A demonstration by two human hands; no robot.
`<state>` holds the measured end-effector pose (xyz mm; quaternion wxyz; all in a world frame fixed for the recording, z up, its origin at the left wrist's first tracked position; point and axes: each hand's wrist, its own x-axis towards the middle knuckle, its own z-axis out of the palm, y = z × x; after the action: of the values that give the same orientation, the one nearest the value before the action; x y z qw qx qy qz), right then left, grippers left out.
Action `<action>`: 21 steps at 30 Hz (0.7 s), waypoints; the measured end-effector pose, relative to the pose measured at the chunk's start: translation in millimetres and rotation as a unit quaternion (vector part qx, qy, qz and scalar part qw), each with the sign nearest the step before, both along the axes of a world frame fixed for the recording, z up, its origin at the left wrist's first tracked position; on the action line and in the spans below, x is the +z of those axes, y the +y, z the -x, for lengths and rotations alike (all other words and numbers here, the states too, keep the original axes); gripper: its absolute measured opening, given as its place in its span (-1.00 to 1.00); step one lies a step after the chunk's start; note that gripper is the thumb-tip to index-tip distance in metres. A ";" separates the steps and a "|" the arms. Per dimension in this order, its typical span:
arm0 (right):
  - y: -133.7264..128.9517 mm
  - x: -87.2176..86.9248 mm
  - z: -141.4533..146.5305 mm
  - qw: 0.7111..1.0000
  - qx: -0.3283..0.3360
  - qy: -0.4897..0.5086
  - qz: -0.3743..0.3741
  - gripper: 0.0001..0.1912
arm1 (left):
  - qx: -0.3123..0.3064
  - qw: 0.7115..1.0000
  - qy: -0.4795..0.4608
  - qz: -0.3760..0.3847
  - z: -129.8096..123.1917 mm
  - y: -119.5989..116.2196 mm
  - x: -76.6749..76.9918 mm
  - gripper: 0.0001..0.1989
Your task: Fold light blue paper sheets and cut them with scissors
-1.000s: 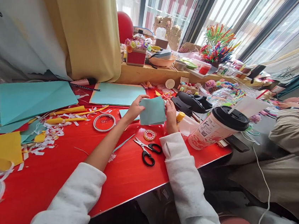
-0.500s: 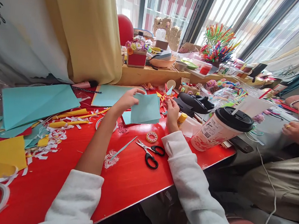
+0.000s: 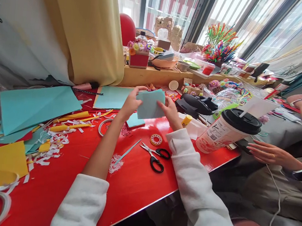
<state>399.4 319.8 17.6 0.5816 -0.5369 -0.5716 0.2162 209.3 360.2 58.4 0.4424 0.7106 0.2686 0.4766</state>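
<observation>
A light blue sheet of paper [image 3: 150,105], roughly square, is held up over the red table between my two hands. My left hand [image 3: 132,102] is closed on its left edge. On the right edge, my right hand [image 3: 171,112] pinches it with the thumb on the near face. Below the sheet lies a small stack of light blue paper [image 3: 135,121]. Closer to me are black-handled scissors [image 3: 155,156], opened, with a round pink-and-white tape roll [image 3: 156,139] and a thin blue paper strip [image 3: 128,151] beside them.
A pink cup with a black lid [image 3: 217,132] stands to the right, near a yellow glue stick [image 3: 186,121]. Large blue sheets [image 3: 38,106], yellow paper [image 3: 0,158] and white scraps [image 3: 51,149] cover the left side. Another person's hand [image 3: 273,154] is beyond the cup.
My right hand has moved left and taken hold of the blue sheet's right edge. The sheet has shifted right and up a little. The other person's hand has come toward the cup.
</observation>
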 end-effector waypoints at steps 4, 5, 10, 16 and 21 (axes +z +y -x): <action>-8.7 -13.7 -7.4 0.999 -0.042 0.002 0.009 -0.60 | -0.047 0.999 -0.009 0.009 -26.9 -6.9 -22.7 -0.52; -10.3 -16.9 -9.2 0.999 -0.050 0.002 0.014 -0.63 | -0.049 0.999 -0.004 0.017 -31.5 -7.4 -28.4 -0.53; -16.8 -18.5 -8.6 0.996 -0.086 0.004 0.004 -0.68 | -0.036 0.998 -0.006 0.041 -43.3 -8.0 -43.6 -0.54; -21.6 -12.7 -2.7 0.992 -0.126 0.006 -0.026 -0.54 | -0.051 0.995 -0.018 0.079 -53.5 -8.6 -54.5 -0.36; -25.1 -16.5 -3.7 0.992 -0.122 0.005 -0.024 -0.50 | -0.051 0.994 -0.037 0.085 -54.9 -7.3 -60.5 -0.50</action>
<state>403.2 294.7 1.1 0.6192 -0.5873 -0.5041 0.1327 264.2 352.9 -2.1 0.5346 0.6651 0.2550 0.4548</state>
